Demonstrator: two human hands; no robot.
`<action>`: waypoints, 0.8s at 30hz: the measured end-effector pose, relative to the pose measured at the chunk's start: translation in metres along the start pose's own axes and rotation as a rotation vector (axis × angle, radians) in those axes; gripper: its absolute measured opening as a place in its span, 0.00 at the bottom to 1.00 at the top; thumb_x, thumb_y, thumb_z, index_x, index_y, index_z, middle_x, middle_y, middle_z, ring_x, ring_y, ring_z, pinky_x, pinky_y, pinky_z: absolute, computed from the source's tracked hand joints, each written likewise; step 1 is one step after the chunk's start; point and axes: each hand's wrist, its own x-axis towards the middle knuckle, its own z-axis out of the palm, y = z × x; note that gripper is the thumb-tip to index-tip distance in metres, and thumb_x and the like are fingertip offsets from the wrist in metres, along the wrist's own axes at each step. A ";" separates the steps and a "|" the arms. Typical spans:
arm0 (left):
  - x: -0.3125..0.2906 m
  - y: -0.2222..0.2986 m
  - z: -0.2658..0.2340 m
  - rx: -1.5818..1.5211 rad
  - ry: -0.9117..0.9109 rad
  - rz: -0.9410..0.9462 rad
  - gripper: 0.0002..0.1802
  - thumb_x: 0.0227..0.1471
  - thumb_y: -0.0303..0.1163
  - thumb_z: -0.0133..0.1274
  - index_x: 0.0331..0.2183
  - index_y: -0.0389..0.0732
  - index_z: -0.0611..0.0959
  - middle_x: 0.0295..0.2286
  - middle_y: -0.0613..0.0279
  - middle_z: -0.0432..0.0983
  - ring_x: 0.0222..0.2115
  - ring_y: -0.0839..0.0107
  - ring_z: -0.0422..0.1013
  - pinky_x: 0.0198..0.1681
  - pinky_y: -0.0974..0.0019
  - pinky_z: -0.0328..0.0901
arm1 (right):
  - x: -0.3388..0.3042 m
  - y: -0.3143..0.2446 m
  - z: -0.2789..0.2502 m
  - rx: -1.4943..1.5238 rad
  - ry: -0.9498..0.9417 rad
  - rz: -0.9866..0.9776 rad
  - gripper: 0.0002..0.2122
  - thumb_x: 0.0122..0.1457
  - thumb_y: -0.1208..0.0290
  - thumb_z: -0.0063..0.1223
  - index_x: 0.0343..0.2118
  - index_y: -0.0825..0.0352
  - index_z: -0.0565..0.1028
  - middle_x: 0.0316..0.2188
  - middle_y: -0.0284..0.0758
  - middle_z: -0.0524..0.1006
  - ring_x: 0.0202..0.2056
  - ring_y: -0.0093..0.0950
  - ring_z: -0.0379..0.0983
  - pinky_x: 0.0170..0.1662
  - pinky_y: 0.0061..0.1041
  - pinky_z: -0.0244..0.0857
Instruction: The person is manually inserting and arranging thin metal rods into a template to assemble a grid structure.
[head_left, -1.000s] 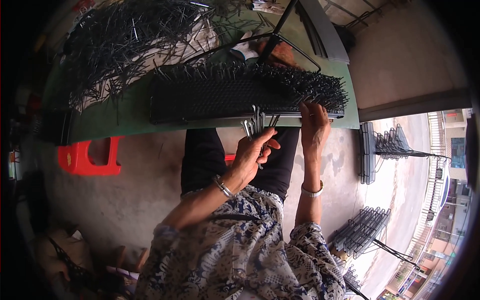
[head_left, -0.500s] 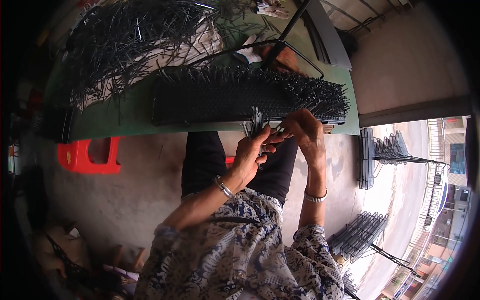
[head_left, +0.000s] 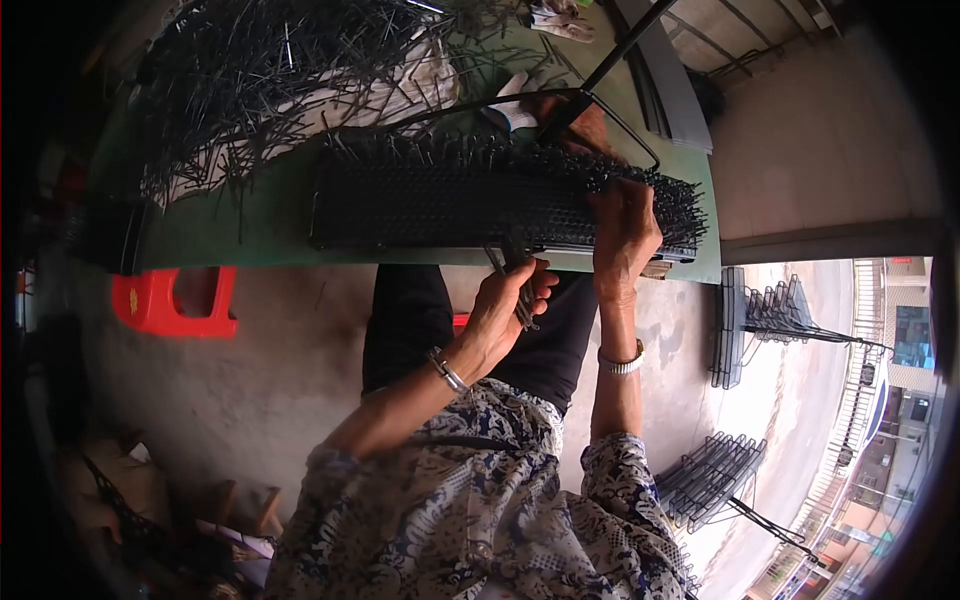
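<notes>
My left hand [head_left: 508,305] is closed round a bunch of thin dark metal hooks [head_left: 515,245], just below the near edge of a long black block [head_left: 430,208] with rows of small holes. At the right part of that block my right hand [head_left: 628,240] is bent down with its fingers pinched together. Whatever they grip is hidden behind the knuckles. Many dark metal pins [head_left: 680,205] stand up out of the block along its far side and right end. The block lies along the front edge of a green table [head_left: 270,222].
A large heap of loose dark metal pieces [head_left: 240,80] covers the far left, partly on a pale cloth [head_left: 400,85]. Behind the block rises a black metal frame [head_left: 610,65], with a work glove [head_left: 512,105] beside it. A red plastic stool [head_left: 215,318] stands left; wire racks [head_left: 715,475] are at right.
My right hand has moved from beside the left hand up and right onto the block. My left hand keeps its bunch, now tilted lower, in nearly the same place.
</notes>
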 end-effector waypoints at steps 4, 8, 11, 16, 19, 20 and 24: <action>0.000 0.001 0.000 -0.001 -0.012 0.022 0.14 0.60 0.37 0.49 0.39 0.35 0.79 0.28 0.59 0.78 0.25 0.75 0.70 0.25 0.72 0.65 | -0.001 -0.001 0.000 -0.043 -0.014 0.021 0.02 0.60 0.76 0.50 0.33 0.68 0.73 0.23 0.35 0.80 0.26 0.18 0.76 0.29 0.18 0.67; -0.004 0.003 0.002 0.041 0.082 -0.018 0.15 0.60 0.37 0.48 0.39 0.34 0.80 0.25 0.62 0.75 0.23 0.76 0.68 0.24 0.72 0.63 | -0.001 -0.001 -0.001 -0.056 0.003 -0.001 0.03 0.60 0.76 0.50 0.32 0.69 0.72 0.23 0.34 0.80 0.25 0.18 0.76 0.28 0.18 0.66; -0.004 0.002 0.003 0.023 0.066 -0.029 0.15 0.61 0.38 0.49 0.39 0.34 0.79 0.22 0.67 0.70 0.20 0.79 0.63 0.22 0.73 0.59 | 0.002 0.002 -0.005 -0.114 -0.046 -0.020 0.02 0.59 0.77 0.50 0.31 0.69 0.72 0.22 0.34 0.79 0.26 0.18 0.76 0.28 0.17 0.66; -0.003 0.002 0.002 0.001 0.031 -0.064 0.16 0.61 0.38 0.49 0.40 0.34 0.78 0.19 0.73 0.62 0.18 0.83 0.55 0.19 0.76 0.50 | 0.010 0.005 -0.007 -0.036 -0.096 0.043 0.02 0.58 0.78 0.50 0.30 0.69 0.72 0.22 0.33 0.78 0.27 0.19 0.77 0.29 0.17 0.66; -0.004 0.002 0.000 0.004 -0.001 -0.067 0.16 0.61 0.39 0.48 0.41 0.35 0.77 0.18 0.73 0.62 0.17 0.85 0.54 0.18 0.78 0.46 | 0.012 0.007 -0.008 -0.014 -0.126 0.057 0.02 0.59 0.78 0.50 0.30 0.70 0.71 0.22 0.33 0.77 0.28 0.20 0.77 0.30 0.18 0.67; -0.004 0.002 0.001 0.004 0.000 -0.062 0.15 0.61 0.39 0.48 0.40 0.36 0.77 0.18 0.73 0.62 0.16 0.85 0.53 0.17 0.78 0.46 | 0.013 0.008 -0.008 0.001 -0.136 0.055 0.03 0.59 0.78 0.49 0.30 0.70 0.71 0.22 0.33 0.76 0.28 0.20 0.78 0.31 0.18 0.67; -0.005 0.000 0.003 0.018 0.011 -0.040 0.13 0.61 0.39 0.49 0.38 0.38 0.76 0.18 0.72 0.62 0.15 0.85 0.52 0.17 0.78 0.45 | 0.018 0.006 -0.003 0.065 -0.138 0.054 0.02 0.59 0.78 0.49 0.32 0.71 0.71 0.23 0.34 0.75 0.28 0.21 0.78 0.31 0.19 0.67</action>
